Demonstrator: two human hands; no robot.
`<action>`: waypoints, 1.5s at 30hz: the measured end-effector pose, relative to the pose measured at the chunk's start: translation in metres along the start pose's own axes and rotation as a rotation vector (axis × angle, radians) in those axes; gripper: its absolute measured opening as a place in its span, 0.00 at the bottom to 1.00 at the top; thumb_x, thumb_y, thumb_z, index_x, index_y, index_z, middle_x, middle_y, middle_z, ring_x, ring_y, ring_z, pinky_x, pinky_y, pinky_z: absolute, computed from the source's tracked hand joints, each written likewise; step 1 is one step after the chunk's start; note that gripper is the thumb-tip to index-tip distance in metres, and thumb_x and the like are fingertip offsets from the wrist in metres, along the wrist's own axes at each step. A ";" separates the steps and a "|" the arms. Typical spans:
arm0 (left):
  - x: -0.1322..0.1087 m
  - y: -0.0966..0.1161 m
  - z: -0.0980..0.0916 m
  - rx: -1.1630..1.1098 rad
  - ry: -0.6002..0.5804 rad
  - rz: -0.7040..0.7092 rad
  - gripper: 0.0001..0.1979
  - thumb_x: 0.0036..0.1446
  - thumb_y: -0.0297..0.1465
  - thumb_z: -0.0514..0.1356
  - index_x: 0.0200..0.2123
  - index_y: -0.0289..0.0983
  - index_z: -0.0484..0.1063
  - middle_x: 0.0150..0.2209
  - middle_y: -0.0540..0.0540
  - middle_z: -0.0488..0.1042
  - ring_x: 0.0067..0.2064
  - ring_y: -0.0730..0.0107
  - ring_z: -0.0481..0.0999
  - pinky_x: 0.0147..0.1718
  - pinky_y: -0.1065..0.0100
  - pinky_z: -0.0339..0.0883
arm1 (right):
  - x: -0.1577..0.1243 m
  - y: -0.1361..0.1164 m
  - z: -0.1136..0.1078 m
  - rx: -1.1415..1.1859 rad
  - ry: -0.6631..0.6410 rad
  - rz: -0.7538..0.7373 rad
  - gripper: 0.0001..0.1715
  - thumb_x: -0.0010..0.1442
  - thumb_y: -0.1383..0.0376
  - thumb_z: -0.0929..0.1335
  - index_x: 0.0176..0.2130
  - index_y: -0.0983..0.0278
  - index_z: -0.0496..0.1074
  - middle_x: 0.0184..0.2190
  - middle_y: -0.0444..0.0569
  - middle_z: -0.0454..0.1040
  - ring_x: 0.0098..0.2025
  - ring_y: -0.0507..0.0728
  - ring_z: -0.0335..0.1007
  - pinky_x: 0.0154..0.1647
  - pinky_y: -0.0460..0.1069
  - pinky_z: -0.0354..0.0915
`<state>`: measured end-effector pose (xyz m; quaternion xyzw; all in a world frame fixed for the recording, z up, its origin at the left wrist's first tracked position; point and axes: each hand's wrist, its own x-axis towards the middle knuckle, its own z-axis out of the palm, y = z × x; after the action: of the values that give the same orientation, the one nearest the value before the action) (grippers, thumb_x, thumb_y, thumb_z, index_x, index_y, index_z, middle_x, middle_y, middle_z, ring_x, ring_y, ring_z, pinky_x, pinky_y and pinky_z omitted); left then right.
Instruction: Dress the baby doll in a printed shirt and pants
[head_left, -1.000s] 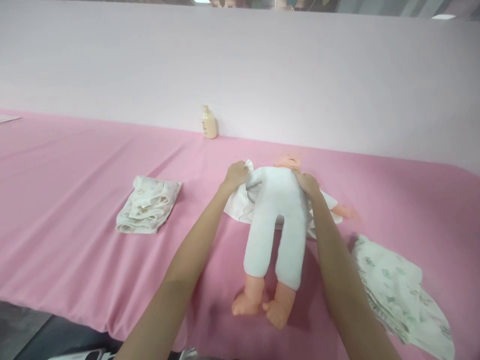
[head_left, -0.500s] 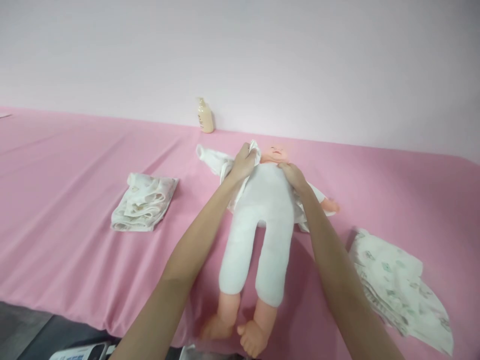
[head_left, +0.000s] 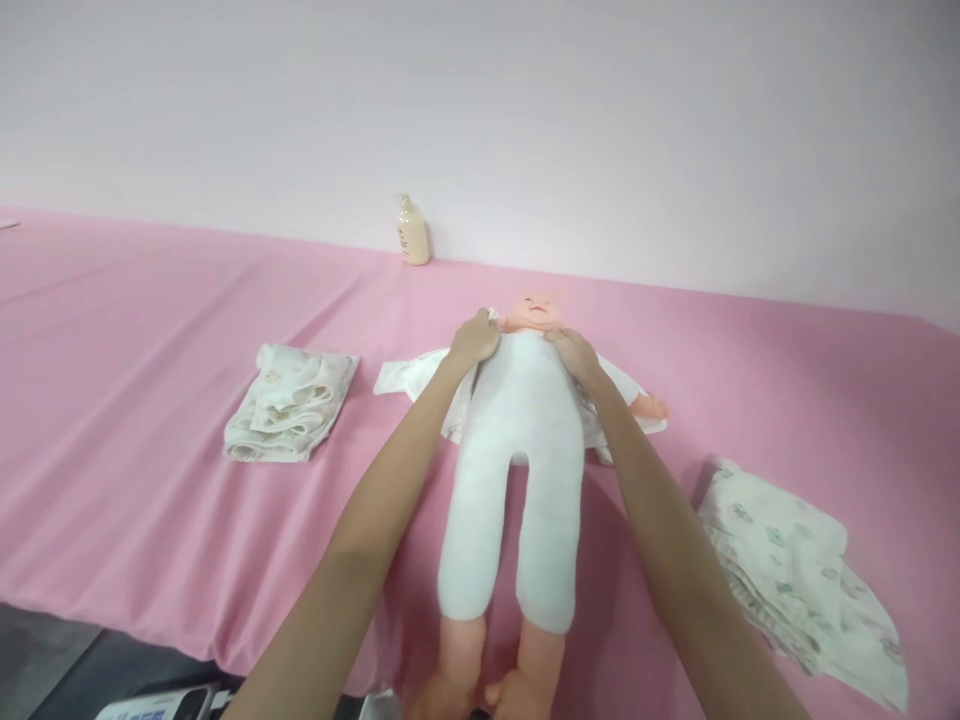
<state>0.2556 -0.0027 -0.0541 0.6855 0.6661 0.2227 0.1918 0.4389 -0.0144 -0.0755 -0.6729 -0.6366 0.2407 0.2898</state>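
Observation:
A baby doll (head_left: 525,400) with a white cloth body lies on its back, feet toward me. A white baby shirt (head_left: 390,378) is spread beneath it, with one flat sleeve out to the left. On the right, the doll's arm comes out of the other sleeve (head_left: 619,382). My left hand (head_left: 475,338) is closed on the shirt's edge beside the doll's neck. Closed round the doll's shoulder on the right is my right hand (head_left: 574,357), thumb on the upper chest; whether it also pinches shirt fabric is hidden.
A folded patterned cloth (head_left: 292,405) lies to the left on the pink sheet (head_left: 165,400). Another printed cloth (head_left: 802,560) is by my right forearm. A pump bottle (head_left: 413,235) stands against the wall (head_left: 480,120). Below the table's front edge, a partly visible device (head_left: 169,703) shows.
My left hand has come down and left with the shirt's edge, and the left sleeve now lies flatter. The doll has shifted slightly left and toward me. My right hand keeps its hold.

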 end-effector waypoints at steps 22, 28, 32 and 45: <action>-0.097 0.071 -0.047 0.045 -0.296 0.426 0.23 0.61 0.34 0.51 0.60 0.39 0.54 0.34 0.45 0.74 0.32 0.66 0.75 0.33 0.67 0.67 | -0.009 -0.004 -0.043 -0.255 -0.226 -0.011 0.21 0.57 0.49 0.61 0.34 0.63 0.70 0.38 0.52 0.74 0.40 0.61 0.69 0.39 0.52 0.62; -0.086 0.066 -0.042 -0.225 -0.412 0.545 0.35 0.59 0.39 0.53 0.65 0.47 0.38 0.53 0.41 0.67 0.34 0.70 0.75 0.32 0.69 0.69 | -0.025 0.031 -0.104 -0.413 -0.324 0.389 0.22 0.47 0.52 0.72 0.36 0.65 0.72 0.37 0.57 0.74 0.40 0.64 0.72 0.38 0.57 0.66; -0.077 0.066 -0.028 -0.315 -0.412 0.634 0.29 0.59 0.35 0.51 0.63 0.46 0.48 0.58 0.42 0.62 0.44 0.67 0.73 0.37 0.68 0.71 | -0.028 0.052 -0.112 -0.298 -0.400 0.399 0.24 0.42 0.59 0.75 0.41 0.63 0.72 0.37 0.53 0.75 0.38 0.61 0.73 0.37 0.54 0.67; -0.072 0.075 0.046 0.246 -0.097 0.849 0.23 0.54 0.31 0.56 0.54 0.36 0.60 0.51 0.40 0.70 0.51 0.58 0.70 0.47 0.62 0.63 | -0.061 -0.009 -0.121 -0.259 -0.360 0.151 0.17 0.51 0.68 0.67 0.42 0.58 0.66 0.35 0.47 0.73 0.32 0.56 0.70 0.29 0.48 0.65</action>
<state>0.3428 -0.0758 -0.0541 0.9257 0.3373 0.1683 0.0316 0.5116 -0.0850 0.0146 -0.6963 -0.6516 0.2942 0.0640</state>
